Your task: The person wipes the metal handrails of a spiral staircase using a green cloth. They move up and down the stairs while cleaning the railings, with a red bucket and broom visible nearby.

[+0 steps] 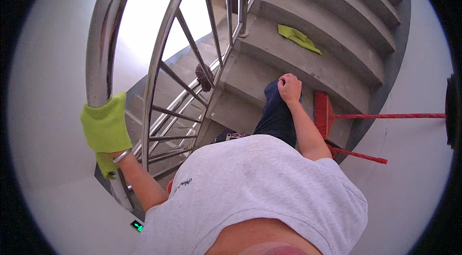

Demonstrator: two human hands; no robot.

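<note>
A lime-green cloth (pixel 106 126) is draped over the thick stainless-steel handrail (pixel 99 52). Beneath it, my left hand (pixel 114 154) grips cloth and rail, with the fingers hidden and only a strip near the wrist showing. A silver bangle (pixel 122 155) circles that wrist. My right hand (pixel 290 88) rests on the knee of my dark blue trousers (pixel 276 121), its fingers curled and nothing visible in them. Ahead on a concrete step (pixel 263 34) lies a second lime-green cloth (pixel 299 39), crumpled lengthwise.
To my right, a red broom (pixel 324 114) leans on the stairs near the wall, above another red-handled tool (pixel 364 155), partly hidden. Metal balusters (pixel 191 34) line the left side. A brown fibrous bundle (pixel 204 77) sits by the lower railing. A lit exit sign (pixel 137 225) is low on the wall.
</note>
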